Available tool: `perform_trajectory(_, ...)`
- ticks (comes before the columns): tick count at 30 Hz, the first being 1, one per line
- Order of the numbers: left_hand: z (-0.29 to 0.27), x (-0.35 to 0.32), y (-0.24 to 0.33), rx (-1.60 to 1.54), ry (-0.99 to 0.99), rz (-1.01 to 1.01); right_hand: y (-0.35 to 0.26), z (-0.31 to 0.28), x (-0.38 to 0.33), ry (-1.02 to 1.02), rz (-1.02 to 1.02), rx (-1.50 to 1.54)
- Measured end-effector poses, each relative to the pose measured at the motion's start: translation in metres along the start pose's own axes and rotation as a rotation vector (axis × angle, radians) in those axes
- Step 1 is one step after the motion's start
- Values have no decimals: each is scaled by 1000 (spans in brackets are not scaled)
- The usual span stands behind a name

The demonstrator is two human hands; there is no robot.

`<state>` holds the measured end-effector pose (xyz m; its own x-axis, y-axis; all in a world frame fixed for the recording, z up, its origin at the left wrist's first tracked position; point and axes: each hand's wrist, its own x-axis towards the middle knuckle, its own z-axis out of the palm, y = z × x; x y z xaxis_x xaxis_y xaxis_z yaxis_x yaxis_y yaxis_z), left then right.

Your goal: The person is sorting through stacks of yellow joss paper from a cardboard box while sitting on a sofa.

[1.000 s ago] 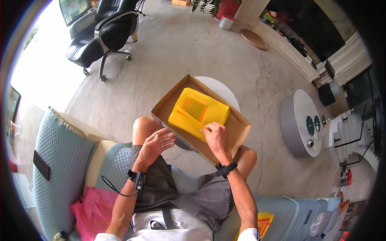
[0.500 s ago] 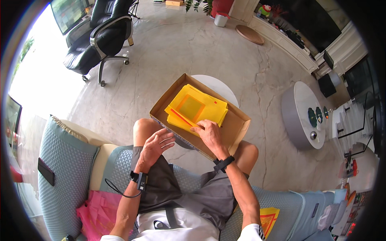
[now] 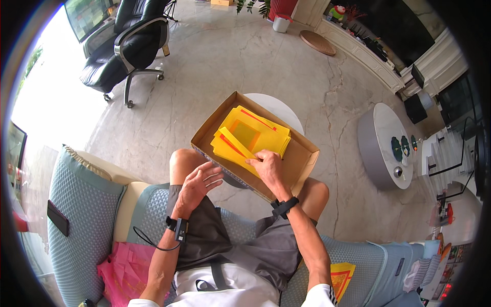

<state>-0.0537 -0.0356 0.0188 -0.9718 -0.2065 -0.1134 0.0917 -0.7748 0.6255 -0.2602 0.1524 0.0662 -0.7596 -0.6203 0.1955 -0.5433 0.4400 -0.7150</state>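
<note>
A shallow cardboard box (image 3: 302, 171) sits across my knees, holding a stack of yellow paper sheets (image 3: 244, 146) with red bars and an orange square. My right hand (image 3: 267, 166) reaches over the near side of the box. Its thumb and fingers pinch the near edge of the top yellow sheet, which is lifted and folded back as a narrow strip. Just outside the box's near left side, my left hand (image 3: 198, 185) hovers with fingers stretched and slightly apart, holding nothing. Both wrists wear black straps, the left one with a small device and cord.
A round white table (image 3: 279, 110) stands behind the box. On the sofa lie a pink plastic bag (image 3: 125, 268), a phone (image 3: 58, 218) and a yellow-and-red packet (image 3: 341, 279). A black office chair (image 3: 130, 48) is at far left, a round grey table (image 3: 381, 153) at right.
My right hand has taken hold of the top sheet's near edge and raised it, folding it up and away from me. My left hand stays nearly in place.
</note>
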Motion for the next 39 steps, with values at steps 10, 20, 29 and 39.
perform_trajectory(10,3,-3,2,-12,-43,10,-10,-11,-2,21,40,103)
perform_trajectory(20,80,-18,-11,-15,89,143,-86,-4,-52,17,-592,-474)
perform_trajectory(29,43,-31,-5,-17,544,345,-93,16,-81,-40,-565,-173)
perform_trajectory(39,-16,-52,7,-94,529,305,-25,17,-34,84,-273,-520)
